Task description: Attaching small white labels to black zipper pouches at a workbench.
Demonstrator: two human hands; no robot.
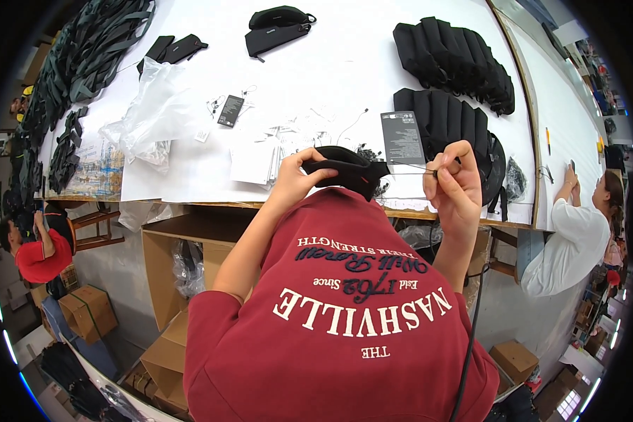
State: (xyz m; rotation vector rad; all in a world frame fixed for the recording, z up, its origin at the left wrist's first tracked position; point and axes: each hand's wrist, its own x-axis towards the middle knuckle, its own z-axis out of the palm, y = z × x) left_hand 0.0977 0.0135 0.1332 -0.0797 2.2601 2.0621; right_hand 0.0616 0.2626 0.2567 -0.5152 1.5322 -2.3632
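Observation:
My left hand (297, 181) grips a small black fabric pouch (352, 176) at the table's near edge, thumb and fingers closed on its upper left part. To the right, my right hand (458, 179) is raised and pinches the small dark end of a thin black string (409, 173). That string is stretched nearly level between the pouch and my fingers. Just behind it a dark grey printed hang tag (401, 138) lies or hangs; I cannot tell whether the string joins it. A tangle of small black tag strings (366, 152) sits behind the pouch.
Rows of black pouches (454, 60) stand at the right. Loose tags (230, 111), white cards (252, 163) and a clear plastic bag (148, 116) lie left of centre. Dark straps (91, 56) pile up far left. Co-workers sit at the left (46, 246) and right (570, 239).

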